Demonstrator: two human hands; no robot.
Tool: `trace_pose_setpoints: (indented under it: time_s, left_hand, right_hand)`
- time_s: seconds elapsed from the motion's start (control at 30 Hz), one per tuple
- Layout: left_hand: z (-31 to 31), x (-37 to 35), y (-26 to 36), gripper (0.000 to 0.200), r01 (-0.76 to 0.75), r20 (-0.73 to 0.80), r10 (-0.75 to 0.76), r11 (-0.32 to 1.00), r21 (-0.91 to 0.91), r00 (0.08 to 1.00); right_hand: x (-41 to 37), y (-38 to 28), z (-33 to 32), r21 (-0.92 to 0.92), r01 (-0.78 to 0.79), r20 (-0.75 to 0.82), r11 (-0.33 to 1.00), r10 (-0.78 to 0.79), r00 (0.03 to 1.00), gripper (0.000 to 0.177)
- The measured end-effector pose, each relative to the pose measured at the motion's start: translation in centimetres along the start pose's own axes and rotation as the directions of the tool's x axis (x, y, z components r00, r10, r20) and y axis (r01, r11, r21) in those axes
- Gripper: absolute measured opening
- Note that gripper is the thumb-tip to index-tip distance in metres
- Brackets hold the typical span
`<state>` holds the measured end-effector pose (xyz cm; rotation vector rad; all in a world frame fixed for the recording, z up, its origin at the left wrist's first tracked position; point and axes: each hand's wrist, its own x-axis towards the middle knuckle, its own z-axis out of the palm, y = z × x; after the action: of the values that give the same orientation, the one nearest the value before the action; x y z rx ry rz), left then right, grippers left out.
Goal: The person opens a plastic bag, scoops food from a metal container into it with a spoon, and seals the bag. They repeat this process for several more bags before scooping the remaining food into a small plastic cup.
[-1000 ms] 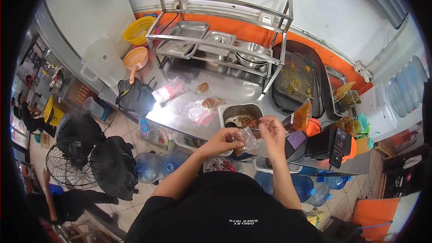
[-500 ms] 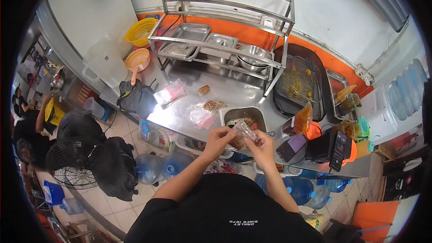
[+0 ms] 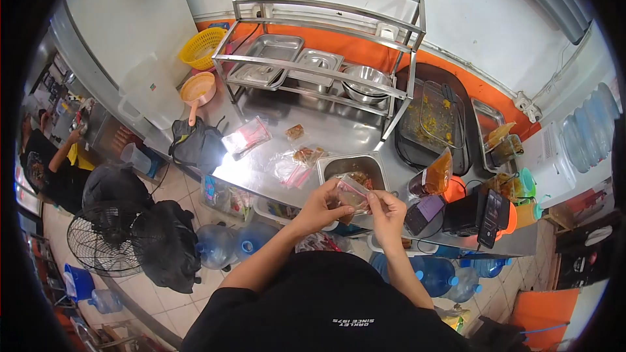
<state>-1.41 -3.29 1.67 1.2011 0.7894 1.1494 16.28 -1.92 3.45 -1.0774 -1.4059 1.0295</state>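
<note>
Both hands hold a small clear plastic bag (image 3: pixel 353 193) with a reddish zip edge, over the near edge of the steel counter (image 3: pixel 257 181). My left hand (image 3: pixel 323 208) pinches its left side, and my right hand (image 3: pixel 388 214) pinches its right side. Some brownish food shows low in the bag. Just beyond the hands sits a deep steel pan (image 3: pixel 357 164) with reddish food inside. Left of the pan lie filled bags (image 3: pixel 306 155), a small brown packet (image 3: pixel 295 132) and a stack of clear bags (image 3: pixel 246 137).
A steel rack (image 3: pixel 319 68) holding trays and bowls stands behind. To the right are a dark tray (image 3: pixel 433 117), a bag of orange sauce (image 3: pixel 435 173) and phones (image 3: pixel 491 218). A fan (image 3: pixel 107 238) and water jugs (image 3: pixel 427 277) stand below. Another person (image 3: pixel 49 163) is at far left.
The bag has turned between my hands and now shows its reddish edge, with both hands slightly shifted. At far left, the other person has moved more upright.
</note>
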Motion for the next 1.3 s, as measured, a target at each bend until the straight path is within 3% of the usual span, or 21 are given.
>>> trace_pose_setpoints:
  time_s: [0.07,0.13,0.17,0.23,0.33,0.4,0.43,0.5,0.63,0.77,0.83,0.97,1.03,1.07,1.17,1.27,1.3]
  left_hand:
    - [-0.2,0.2,0.1,0.025,-0.004,0.004,0.004,1.000,0.023,1.000]
    - [-0.2,0.4,0.3,0.017,-0.080,-0.150,0.066,0.993,-0.090,0.987]
    - [-0.2,0.5,0.2,0.017,-0.079,-0.149,0.065,0.993,-0.089,0.987]
    - [-0.1,0.7,0.0,0.010,-0.144,-0.291,0.116,0.986,-0.077,0.950]
    - [0.3,0.8,0.6,0.011,-0.150,-0.349,0.082,0.974,-0.171,0.933]
    - [0.7,0.8,0.8,0.011,-0.157,-0.335,0.100,0.977,-0.147,0.937]
    - [0.9,0.8,0.9,0.010,-0.164,-0.321,0.117,0.979,-0.124,0.940]
    - [1.2,0.6,0.8,0.010,-0.134,-0.288,0.086,0.979,-0.153,0.954]
    - [1.2,0.5,1.0,0.011,-0.110,-0.237,0.070,0.981,-0.158,0.969]
    - [1.0,0.2,-0.1,0.010,-0.044,-0.197,0.008,0.983,-0.177,0.980]
    - [1.0,0.2,-0.5,0.011,-0.104,-0.159,0.099,0.994,-0.025,0.982]
    - [1.4,0.3,-0.3,0.011,-0.098,-0.142,0.098,0.995,0.009,0.985]
    - [1.7,0.3,-0.3,0.010,-0.059,-0.199,0.021,0.980,-0.187,0.980]
    - [1.6,0.3,-0.5,0.010,-0.061,-0.199,0.023,0.981,-0.186,0.980]
    - [-0.1,0.1,-0.9,0.007,-0.129,-0.431,0.095,0.990,-0.049,0.897]
    - [-5.4,0.5,1.9,0.010,-0.110,-0.675,0.078,0.994,-0.004,0.734]
    - [-7.1,0.8,2.5,0.012,-0.120,-0.686,0.098,0.993,0.015,0.721]
  right_hand:
    - [0.0,-0.3,-0.1,0.014,-0.022,0.017,1.000,0.022,1.000,0.013]
    - [0.1,-0.5,-0.1,0.029,-0.046,0.035,0.999,0.045,0.998,0.012]
    - [0.1,-0.6,0.0,0.074,-0.068,0.060,0.995,0.063,0.996,0.012]
    - [0.1,-0.6,0.1,0.119,-0.090,0.086,0.989,0.080,0.993,0.011]
    - [0.3,-0.7,0.4,0.118,-0.065,0.081,0.991,0.056,0.995,0.010]
    - [0.6,-1.4,0.8,0.048,0.086,0.092,0.995,-0.090,0.992,0.007]
    - [0.7,-1.6,1.0,0.047,0.083,0.089,0.995,-0.087,0.992,0.007]
    - [1.0,-1.9,1.5,-0.163,0.196,0.142,0.967,-0.174,0.975,0.006]
    - [0.9,-3.1,1.7,-0.201,0.143,0.140,0.969,-0.116,0.983,0.008]
    - [0.6,-2.7,1.6,-0.251,0.216,0.137,0.943,-0.186,0.973,0.008]
    - [0.6,-2.7,1.7,-0.245,0.209,0.126,0.947,-0.183,0.975,0.008]
    - [0.7,-2.6,1.9,-0.328,0.185,0.135,0.926,-0.148,0.980,0.010]
    - [0.9,-2.0,2.0,-0.336,0.188,0.139,0.923,-0.149,0.979,0.011]
    - [0.9,-1.7,2.0,-0.299,0.188,0.131,0.936,-0.155,0.979,0.012]
    - [0.7,-0.6,1.3,-0.210,0.167,0.112,0.963,-0.146,0.983,0.012]
    - [0.7,0.4,-1.1,-0.153,0.124,0.075,0.980,-0.114,0.991,0.011]
    - [0.7,0.8,-1.7,-0.136,0.054,0.057,0.989,-0.046,0.997,0.011]
